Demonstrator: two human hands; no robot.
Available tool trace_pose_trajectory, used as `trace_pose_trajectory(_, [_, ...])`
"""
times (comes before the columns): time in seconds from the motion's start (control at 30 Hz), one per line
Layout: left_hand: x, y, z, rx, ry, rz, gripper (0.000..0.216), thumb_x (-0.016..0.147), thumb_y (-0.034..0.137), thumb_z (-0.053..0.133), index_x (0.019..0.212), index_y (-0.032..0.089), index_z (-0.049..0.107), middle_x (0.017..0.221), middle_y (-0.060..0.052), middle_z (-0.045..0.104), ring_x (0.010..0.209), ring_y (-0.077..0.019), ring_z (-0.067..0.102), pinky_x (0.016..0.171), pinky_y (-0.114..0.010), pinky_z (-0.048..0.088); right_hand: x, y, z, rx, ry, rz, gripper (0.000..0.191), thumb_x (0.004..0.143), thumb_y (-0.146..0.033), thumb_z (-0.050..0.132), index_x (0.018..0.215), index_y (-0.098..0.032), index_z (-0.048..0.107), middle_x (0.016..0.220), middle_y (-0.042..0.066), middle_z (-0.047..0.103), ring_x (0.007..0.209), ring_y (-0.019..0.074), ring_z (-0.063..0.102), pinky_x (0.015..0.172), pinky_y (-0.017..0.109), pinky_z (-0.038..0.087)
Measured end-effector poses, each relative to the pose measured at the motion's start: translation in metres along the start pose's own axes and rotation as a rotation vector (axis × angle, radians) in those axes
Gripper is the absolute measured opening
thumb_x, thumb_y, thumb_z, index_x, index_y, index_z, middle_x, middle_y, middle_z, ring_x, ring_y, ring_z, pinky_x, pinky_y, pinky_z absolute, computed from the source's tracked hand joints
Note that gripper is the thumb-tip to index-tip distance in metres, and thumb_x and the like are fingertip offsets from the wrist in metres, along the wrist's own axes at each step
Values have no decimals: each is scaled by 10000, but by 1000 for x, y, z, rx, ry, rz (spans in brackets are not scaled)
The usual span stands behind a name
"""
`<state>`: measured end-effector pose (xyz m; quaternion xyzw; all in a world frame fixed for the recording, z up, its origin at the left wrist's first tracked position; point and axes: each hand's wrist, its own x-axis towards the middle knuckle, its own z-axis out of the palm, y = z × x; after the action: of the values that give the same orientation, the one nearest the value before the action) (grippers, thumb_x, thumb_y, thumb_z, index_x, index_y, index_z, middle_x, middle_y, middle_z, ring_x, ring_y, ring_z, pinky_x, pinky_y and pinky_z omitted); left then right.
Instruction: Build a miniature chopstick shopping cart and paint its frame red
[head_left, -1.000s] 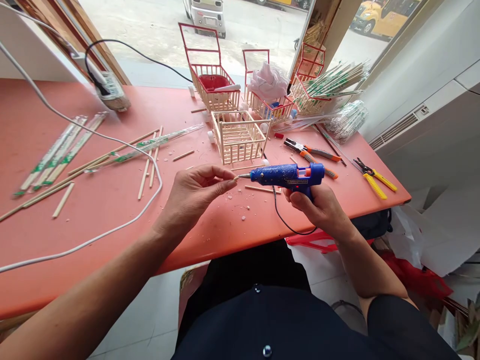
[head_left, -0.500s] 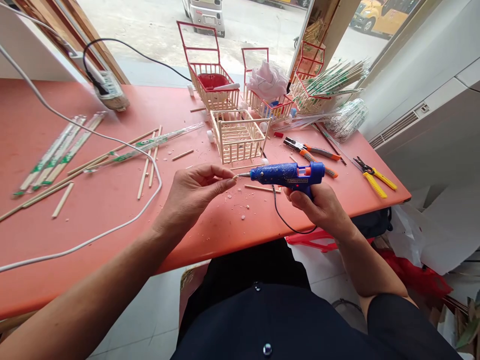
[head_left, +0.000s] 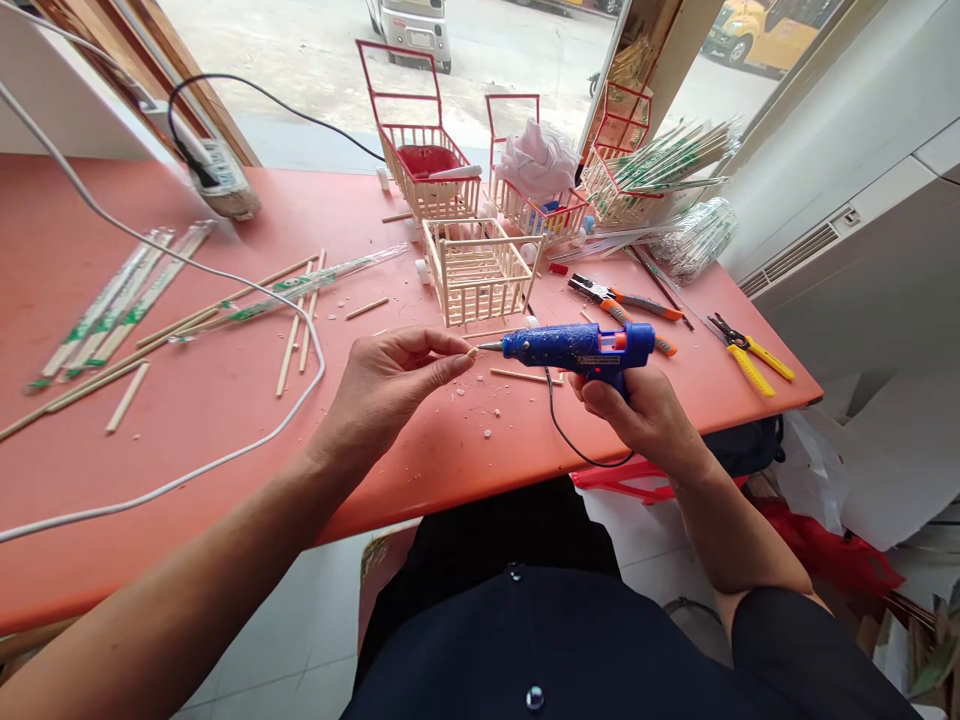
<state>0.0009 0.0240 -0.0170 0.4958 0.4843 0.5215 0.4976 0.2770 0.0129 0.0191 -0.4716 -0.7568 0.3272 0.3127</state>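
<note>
My right hand grips a blue hot glue gun with an orange trigger, held level above the front of the orange table. Its metal nozzle points left and nearly touches a short wooden stick piece pinched between the thumb and fingers of my left hand. Just behind both hands stands an unpainted basket built of wooden sticks. The gun's black cord loops down over the table edge.
Three red-framed stick carts stand at the back by the window. Wrapped chopsticks and loose sticks lie at left, crossed by a white cable. Orange-handled pliers and yellow cutters lie at right.
Both hands and the glue gun have stayed almost in place; the nozzle has drawn slightly closer to the stick piece's tip.
</note>
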Motion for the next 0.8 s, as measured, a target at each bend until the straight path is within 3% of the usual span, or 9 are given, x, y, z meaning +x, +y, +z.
trace_pose_trajectory(0.8, [-1, 4, 0, -21, -28, -41, 263, 733, 431, 960, 808, 206, 846, 804, -38, 780, 771, -173, 642, 729, -297, 516, 1, 3, 3, -30, 25, -29, 630, 990, -794, 556, 765, -205, 584, 663, 4, 517, 645, 149, 444, 606, 314, 355])
